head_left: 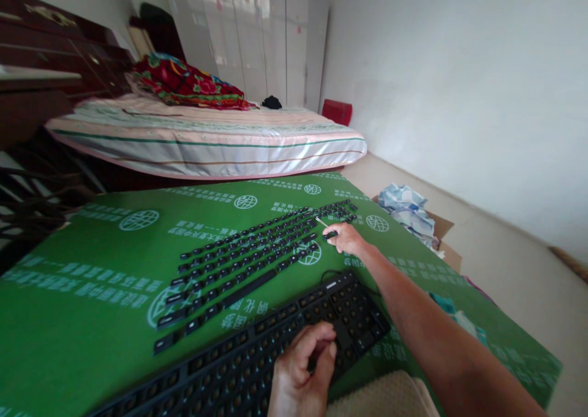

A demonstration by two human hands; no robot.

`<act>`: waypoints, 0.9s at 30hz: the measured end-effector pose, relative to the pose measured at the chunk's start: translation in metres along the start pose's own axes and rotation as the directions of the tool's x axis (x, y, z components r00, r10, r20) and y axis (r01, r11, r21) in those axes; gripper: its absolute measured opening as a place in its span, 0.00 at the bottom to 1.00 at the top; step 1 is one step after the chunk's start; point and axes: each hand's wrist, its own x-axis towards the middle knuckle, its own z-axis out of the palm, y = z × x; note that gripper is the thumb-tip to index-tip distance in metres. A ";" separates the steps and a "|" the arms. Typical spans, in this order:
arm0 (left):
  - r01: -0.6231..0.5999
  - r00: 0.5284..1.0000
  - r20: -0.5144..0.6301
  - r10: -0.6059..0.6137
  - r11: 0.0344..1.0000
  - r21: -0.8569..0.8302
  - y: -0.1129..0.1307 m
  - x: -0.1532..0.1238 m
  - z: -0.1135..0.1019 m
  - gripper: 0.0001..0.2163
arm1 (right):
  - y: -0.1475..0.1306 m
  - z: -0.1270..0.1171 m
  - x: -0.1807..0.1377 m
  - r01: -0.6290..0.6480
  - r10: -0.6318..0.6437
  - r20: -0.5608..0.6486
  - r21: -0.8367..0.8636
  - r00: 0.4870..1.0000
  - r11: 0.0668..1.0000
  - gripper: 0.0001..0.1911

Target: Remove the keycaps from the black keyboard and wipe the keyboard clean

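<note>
A black keyboard base [285, 337] with its caps removed lies at the near edge of a green printed cloth [92, 282]. Beyond it, several rows of loose black keycaps [257, 251] are laid out in keyboard order. My right hand [346, 239] reaches to the far right end of those rows, fingers closed in a pinch on a small black keycap [329, 234] with a thin metal tool beside it. My left hand [305, 359] rests on the keyboard base, fingers curled and pressed onto its surface.
A bed [206, 141] with a striped mattress and a red floral blanket [184, 83] stands behind the table. A cardboard box with crumpled cloth [413, 215] sits on the floor at right. Dark wooden furniture [46, 56] at left. A beige cushion [381, 398] lies near me.
</note>
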 end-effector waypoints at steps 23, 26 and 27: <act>-0.005 1.000 -0.008 0.005 1.000 0.014 0.002 0.000 0.000 0.07 | 0.000 -0.002 -0.002 -0.026 0.026 0.018 -0.011 1.000 1.000 0.16; 0.003 1.000 -0.004 -0.003 1.000 0.007 0.002 0.000 0.000 0.07 | 0.000 -0.002 -0.002 -0.025 0.025 0.022 -0.014 0.999 1.000 0.16; 0.003 1.000 -0.004 -0.003 1.000 0.007 0.003 0.000 0.000 0.07 | 0.000 -0.002 -0.002 -0.024 0.025 0.025 -0.015 0.999 1.000 0.16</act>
